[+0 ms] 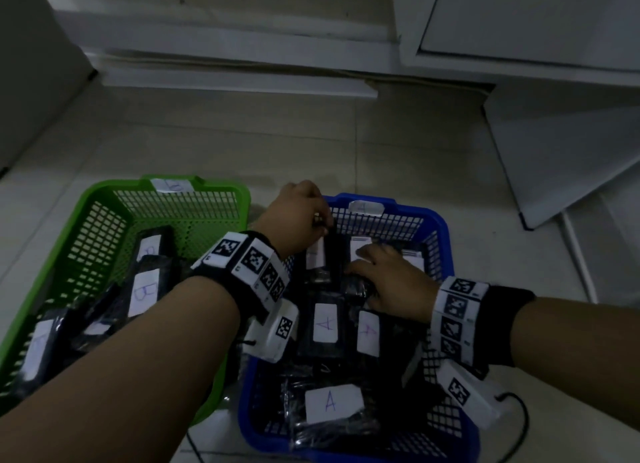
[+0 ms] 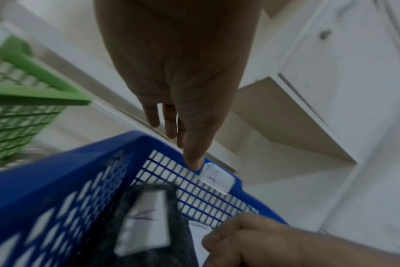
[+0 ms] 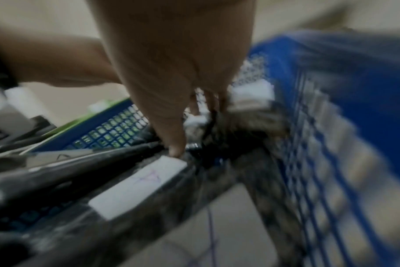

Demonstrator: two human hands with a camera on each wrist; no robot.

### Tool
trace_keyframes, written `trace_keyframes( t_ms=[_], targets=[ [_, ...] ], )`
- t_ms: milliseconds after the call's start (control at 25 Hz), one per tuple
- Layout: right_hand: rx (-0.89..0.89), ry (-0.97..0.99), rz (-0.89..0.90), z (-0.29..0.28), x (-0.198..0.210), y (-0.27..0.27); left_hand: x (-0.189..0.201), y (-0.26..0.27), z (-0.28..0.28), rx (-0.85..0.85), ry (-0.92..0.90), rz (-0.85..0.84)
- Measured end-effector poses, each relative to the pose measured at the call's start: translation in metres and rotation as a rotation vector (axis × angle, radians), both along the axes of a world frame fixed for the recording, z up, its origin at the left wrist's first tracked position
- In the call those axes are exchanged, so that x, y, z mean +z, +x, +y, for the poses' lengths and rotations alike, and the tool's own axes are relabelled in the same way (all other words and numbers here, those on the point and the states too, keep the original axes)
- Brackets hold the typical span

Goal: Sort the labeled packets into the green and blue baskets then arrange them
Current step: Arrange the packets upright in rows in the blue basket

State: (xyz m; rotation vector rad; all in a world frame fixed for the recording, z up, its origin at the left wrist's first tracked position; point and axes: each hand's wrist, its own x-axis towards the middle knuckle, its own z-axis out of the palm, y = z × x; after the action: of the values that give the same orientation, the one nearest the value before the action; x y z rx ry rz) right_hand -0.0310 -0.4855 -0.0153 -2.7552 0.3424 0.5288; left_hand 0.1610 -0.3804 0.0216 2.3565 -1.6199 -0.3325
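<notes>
You're arranging: left hand (image 1: 299,217) pinches an A packet (image 1: 323,255) in the blue basket (image 1: 446,234); right hand (image 1: 393,281) lies flat on packets. Next, stand it straight.

Surroundings of the work area, head view.
Pale tiled floor (image 1: 214,144) fills the middle of the frame, its grout lines running toward 12 o'clock. A white ledge (image 1: 239,82) of low furniture crosses the top from 10 to 1 o'clock, with a dark gap beneath its edge. At 1 to 2 o'clock stands a white cabinet (image 1: 519,23) with a framed panel. A white board (image 1: 568,165) leans tilted at 3 o'clock, and a thin white rod (image 1: 577,255) lies just below it. A black cable (image 1: 519,424) curves over the floor at 5 o'clock.
</notes>
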Motion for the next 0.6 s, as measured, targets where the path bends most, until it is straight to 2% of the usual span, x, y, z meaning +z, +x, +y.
trace_keyframes(
  t_ms=[120, 200, 240, 320, 480, 600],
  targets=[
    [0.014, -0.020, -0.067, -0.005, 0.000, 0.004, 0.003, -0.010, 0.001, -0.219, 0.398, -0.144],
    [-0.005, -0.043, -0.059, -0.009, 0.002, 0.013, 0.000, -0.020, 0.005, -0.282, 0.640, -0.213],
    [-0.019, -0.042, -0.030, -0.011, 0.005, 0.017, -0.001, -0.023, 0.007, -0.285, 0.699, -0.225],
    [-0.067, -0.025, 0.039, -0.010, 0.015, 0.025, 0.002, -0.023, 0.014, -0.274, 0.723, -0.200],
    [-0.103, 0.057, 0.230, 0.011, 0.033, 0.015, 0.015, -0.022, 0.030, -0.309, 0.425, 0.052],
    [-0.013, 0.099, 0.279, 0.037, 0.021, 0.002, 0.013, -0.045, 0.046, -0.445, 0.531, 0.062]
  ],
)
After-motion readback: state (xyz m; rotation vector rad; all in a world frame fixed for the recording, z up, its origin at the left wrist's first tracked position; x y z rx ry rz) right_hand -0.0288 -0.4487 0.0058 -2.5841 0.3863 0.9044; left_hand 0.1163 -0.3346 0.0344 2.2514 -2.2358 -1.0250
